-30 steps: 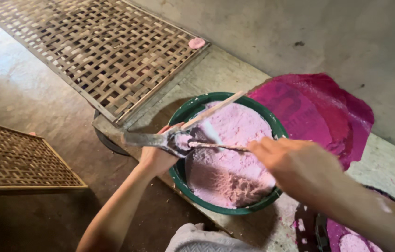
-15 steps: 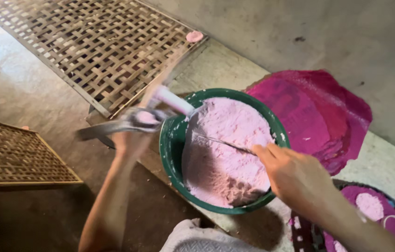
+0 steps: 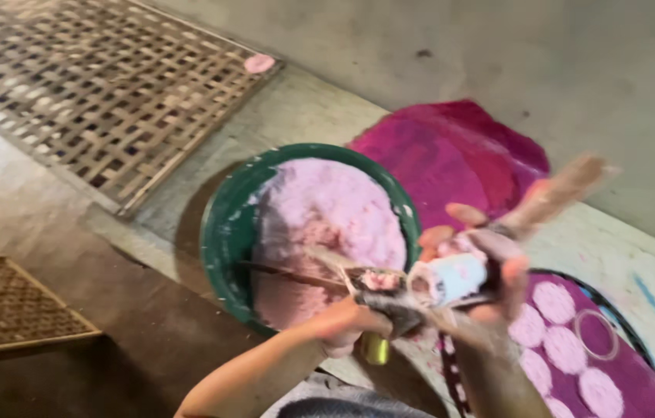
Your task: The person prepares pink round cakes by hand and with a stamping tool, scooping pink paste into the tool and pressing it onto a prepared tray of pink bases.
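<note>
A green bowl (image 3: 219, 232) full of pale pink paste (image 3: 320, 209) stands on the concrete ledge. Both hands meet over its right rim, and the picture is blurred there. My left hand (image 3: 343, 321) is closed on a dark metal scoop (image 3: 389, 306) with some pink paste in it; a yellow end (image 3: 376, 350) shows below the fist. My right hand (image 3: 494, 282) wraps a white cylinder (image 3: 451, 279) whose wooden handle (image 3: 567, 186) points up and right. A thin dark stick (image 3: 289, 272) lies across the paste.
A magenta cloth (image 3: 451, 155) lies behind the bowl. At the lower right a round tray (image 3: 637, 340) holds several pink discs (image 3: 556, 302). A woven bamboo mat (image 3: 111, 85) with one pink disc (image 3: 259, 63) fills the upper left, and another mat (image 3: 10, 310) sits lower left.
My left hand has swung from the bowl's left rim across to its right side. The right hand left the paste and now grips the white cylinder. The view shifted right.
</note>
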